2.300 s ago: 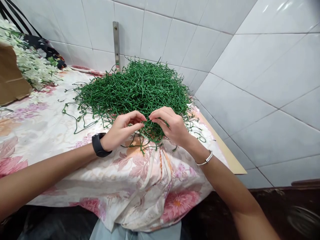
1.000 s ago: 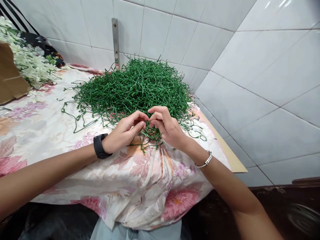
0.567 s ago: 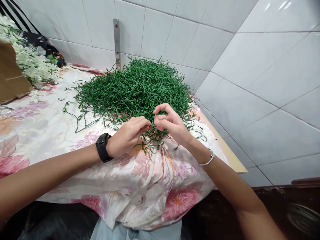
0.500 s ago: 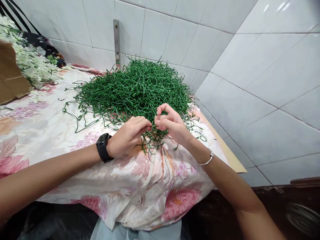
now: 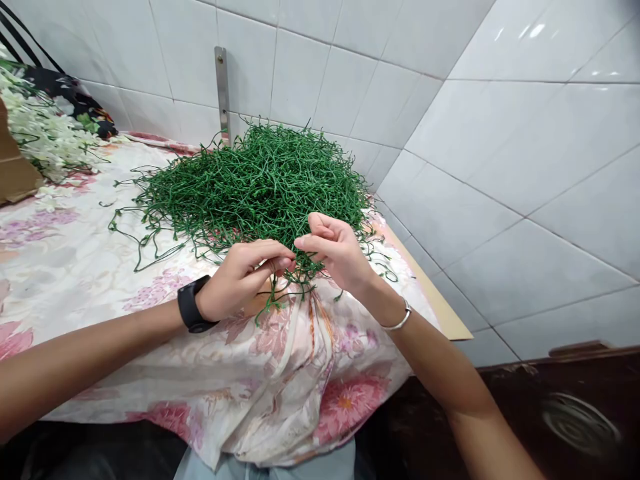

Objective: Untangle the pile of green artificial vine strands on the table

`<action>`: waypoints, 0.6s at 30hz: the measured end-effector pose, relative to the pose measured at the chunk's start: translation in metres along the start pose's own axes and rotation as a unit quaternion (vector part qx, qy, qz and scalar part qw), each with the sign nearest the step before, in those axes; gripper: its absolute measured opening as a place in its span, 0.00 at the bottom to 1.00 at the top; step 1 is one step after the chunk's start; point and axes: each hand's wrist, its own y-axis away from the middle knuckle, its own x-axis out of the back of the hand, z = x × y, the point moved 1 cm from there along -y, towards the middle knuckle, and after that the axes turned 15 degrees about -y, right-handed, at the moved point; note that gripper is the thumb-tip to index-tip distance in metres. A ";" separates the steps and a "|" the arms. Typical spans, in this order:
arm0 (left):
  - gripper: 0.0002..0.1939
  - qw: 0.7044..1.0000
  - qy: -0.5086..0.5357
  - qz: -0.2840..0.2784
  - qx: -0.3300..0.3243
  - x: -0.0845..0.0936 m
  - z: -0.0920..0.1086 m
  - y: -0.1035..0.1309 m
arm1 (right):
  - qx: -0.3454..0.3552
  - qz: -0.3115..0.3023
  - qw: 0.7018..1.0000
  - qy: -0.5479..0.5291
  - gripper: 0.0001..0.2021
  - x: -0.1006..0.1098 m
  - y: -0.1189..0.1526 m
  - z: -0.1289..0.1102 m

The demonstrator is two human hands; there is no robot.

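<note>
A large tangled heap of thin green plastic flower stems (image 5: 260,180) lies on the floral cloth (image 5: 100,260). At its near edge, my left hand (image 5: 247,273) is closed in a pinch, with a green stem (image 5: 273,303) hanging beneath its fingers. My right hand (image 5: 337,253) is close beside it, thumb and curled fingers pressed together. Whatever lies between those right fingertips is too small or hidden to make out. Loose stem ends poke out under both hands. A black watch band is on the left wrist, a bangle on the right.
White artificial flowers (image 5: 60,133) and a piece of brown cardboard (image 5: 15,160) are at the left. A metal strip (image 5: 222,93) is fixed to the tiled wall (image 5: 480,180) behind the heap. The cloth hangs over the near edge onto my lap.
The view has shifted slightly right. My left hand has turned and drawn a little back with a stem below it. My right fingers have curled in more tightly.
</note>
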 end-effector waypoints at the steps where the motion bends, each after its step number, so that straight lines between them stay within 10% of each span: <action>1: 0.08 1.000 0.004 0.001 -0.005 0.000 0.000 0.000 | 0.000 -0.001 1.000 -0.008 0.22 0.000 0.001 -0.001; 11: 0.09 0.993 -0.048 0.062 -0.086 -0.003 0.007 0.003 | 0.056 0.026 0.998 -0.018 0.26 -0.003 0.000 -0.006; 14: 0.10 0.988 -0.103 0.096 -0.063 0.007 -0.009 0.005 | 0.146 0.104 0.983 -0.038 0.23 0.032 0.006 -0.047; 18: 0.07 0.988 -0.040 0.129 0.075 0.022 -0.034 -0.003 | 0.391 0.222 0.893 -0.013 0.19 0.097 0.034 -0.108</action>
